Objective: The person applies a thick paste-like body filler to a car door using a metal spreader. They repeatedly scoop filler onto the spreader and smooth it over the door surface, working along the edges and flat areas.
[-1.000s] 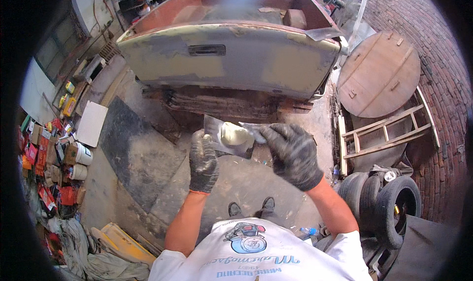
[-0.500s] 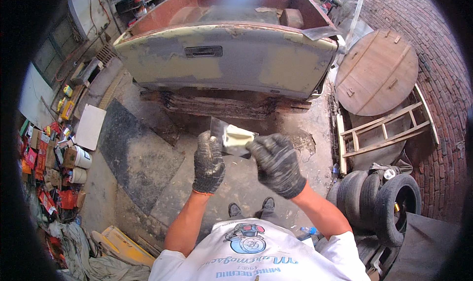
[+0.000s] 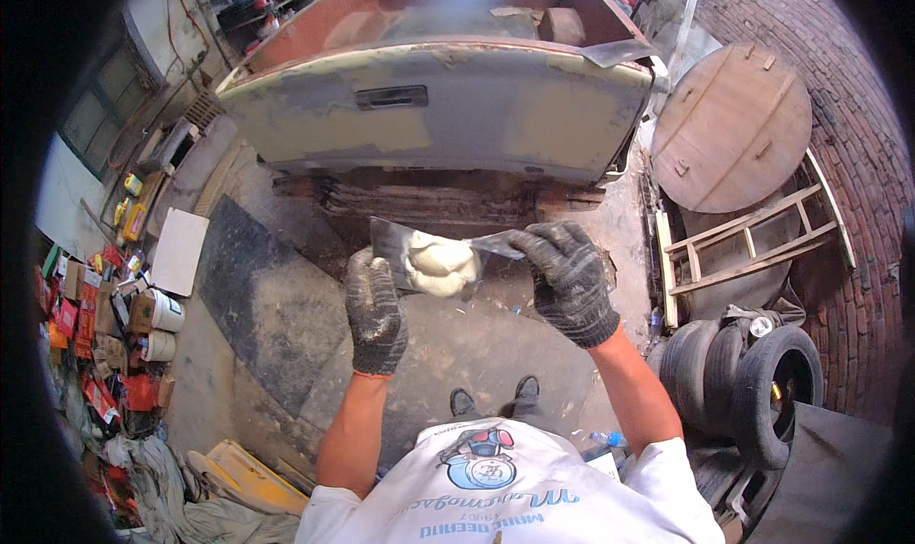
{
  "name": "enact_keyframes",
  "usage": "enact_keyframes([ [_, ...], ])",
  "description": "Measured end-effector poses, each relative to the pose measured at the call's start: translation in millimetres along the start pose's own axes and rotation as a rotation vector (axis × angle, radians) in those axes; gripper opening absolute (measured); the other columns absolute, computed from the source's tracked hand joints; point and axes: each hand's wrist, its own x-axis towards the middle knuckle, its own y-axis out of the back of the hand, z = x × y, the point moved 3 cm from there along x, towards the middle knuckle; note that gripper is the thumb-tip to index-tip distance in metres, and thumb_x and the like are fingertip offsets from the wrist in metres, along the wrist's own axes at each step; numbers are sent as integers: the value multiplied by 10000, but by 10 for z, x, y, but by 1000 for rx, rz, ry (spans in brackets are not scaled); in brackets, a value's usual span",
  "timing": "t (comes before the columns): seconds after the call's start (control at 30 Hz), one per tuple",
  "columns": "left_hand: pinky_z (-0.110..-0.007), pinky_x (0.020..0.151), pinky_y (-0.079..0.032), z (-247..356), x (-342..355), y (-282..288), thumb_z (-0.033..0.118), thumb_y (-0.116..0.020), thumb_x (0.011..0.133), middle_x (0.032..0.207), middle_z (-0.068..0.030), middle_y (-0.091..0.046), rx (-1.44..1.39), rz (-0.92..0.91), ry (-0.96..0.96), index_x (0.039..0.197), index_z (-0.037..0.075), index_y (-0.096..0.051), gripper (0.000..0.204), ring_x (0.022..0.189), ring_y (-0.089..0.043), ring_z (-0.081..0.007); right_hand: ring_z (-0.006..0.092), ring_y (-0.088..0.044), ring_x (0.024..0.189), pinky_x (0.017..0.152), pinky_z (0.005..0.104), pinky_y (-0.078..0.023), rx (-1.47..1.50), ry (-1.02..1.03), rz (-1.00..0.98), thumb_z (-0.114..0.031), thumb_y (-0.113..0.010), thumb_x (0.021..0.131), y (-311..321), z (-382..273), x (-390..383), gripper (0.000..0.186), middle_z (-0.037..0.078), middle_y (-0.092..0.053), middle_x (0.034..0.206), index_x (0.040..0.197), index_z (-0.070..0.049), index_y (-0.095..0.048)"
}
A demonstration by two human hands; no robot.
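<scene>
My left hand [image 3: 376,307], in a dirty dark work glove, is closed on the edge of a thin dark mixing plate [image 3: 388,243]. On that plate sits a thick mound of cream-coloured body filler [image 3: 441,266]. My right hand [image 3: 570,283], gloved the same way, grips a flat grey putty knife [image 3: 497,243] whose blade reaches left to the filler's right edge. Beyond both hands stands a pickup tailgate [image 3: 496,115], patched in grey and pale yellow, with a dark handle recess [image 3: 392,97].
Old tyres [image 3: 777,391] are stacked at the right, below a wooden frame [image 3: 753,244] and a round wooden board [image 3: 734,129]. Boxes and white tubs [image 3: 164,310] line the left. A dark sheet [image 3: 267,306] lies on the floor, and a yellow panel [image 3: 246,479] at lower left.
My right hand has moved right, drawing the putty knife away from the middle of the plate. My left hand has shifted slightly left with the plate, and the filler now shows as a rounded mound.
</scene>
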Motion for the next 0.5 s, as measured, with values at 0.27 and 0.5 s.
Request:
enact_keyframes([
  [0.27,-332,801,-440,238,-24,-2,161,-420,1002,977,-109,-561,210,27,-143,1120,-14,-504,227,877,-509,-184,285,-629,706,640,386,-498,540,-834,-50,-199,-582,927,-595,-67,-425,201,157,-636,826,989,-8,-591],
  [0.5,-383,683,-446,369,-115,-84,102,-450,962,890,-171,-584,258,-243,-200,1093,-6,-519,183,764,-560,-272,194,-591,610,569,332,-492,798,-863,-164,-180,-563,928,-825,-117,-438,191,136,-607,735,964,7,-581],
])
